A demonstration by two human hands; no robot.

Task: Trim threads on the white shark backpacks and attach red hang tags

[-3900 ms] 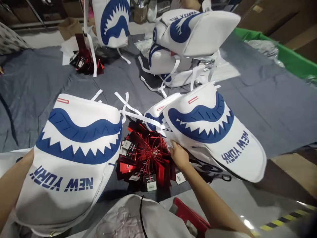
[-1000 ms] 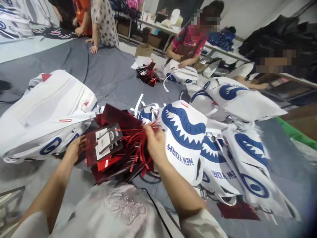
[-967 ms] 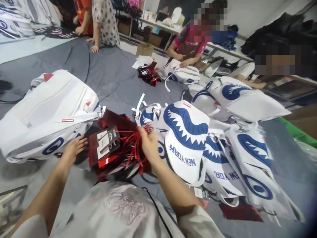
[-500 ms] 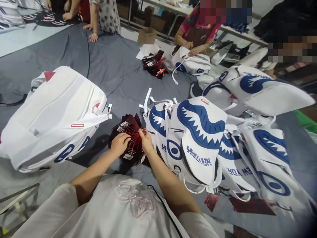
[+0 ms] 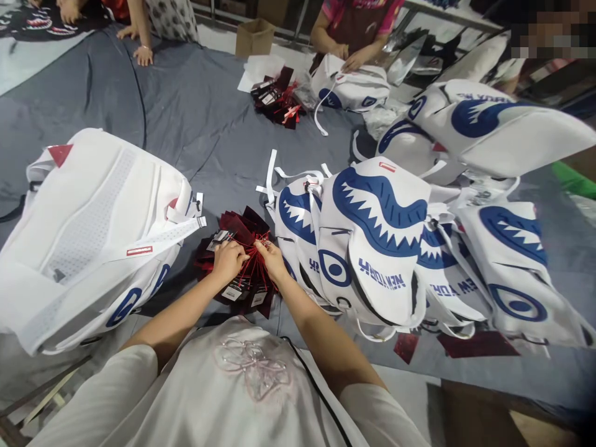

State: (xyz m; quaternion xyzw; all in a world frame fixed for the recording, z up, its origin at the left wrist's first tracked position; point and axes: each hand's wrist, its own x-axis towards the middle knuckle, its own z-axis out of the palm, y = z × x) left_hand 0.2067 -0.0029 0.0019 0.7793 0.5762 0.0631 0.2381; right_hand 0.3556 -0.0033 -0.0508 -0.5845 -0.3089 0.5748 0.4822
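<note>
A fanned bundle of dark red tags (image 5: 242, 226) with red strings lies on the grey cloth in front of me. My left hand (image 5: 228, 259) is closed at the strings on the bundle's left side. Close beside it, my right hand (image 5: 270, 257) pinches the gathered red strings near their top. White backpacks with blue shark mouths, one of them a large backpack (image 5: 377, 242), stand just right of my right hand. To the left lies another white backpack (image 5: 93, 230), its straps facing up.
Across the table a person's hands (image 5: 351, 59) touch a white bag (image 5: 349, 87). A second tag bundle (image 5: 277, 99) lies near it. Another person's hand (image 5: 143, 56) rests on the grey cloth (image 5: 186, 112). A cardboard box (image 5: 254, 38) stands behind.
The view has shifted a little. My left hand has moved closer to my right hand, in among the strings, and the tags are spread more widely below.
</note>
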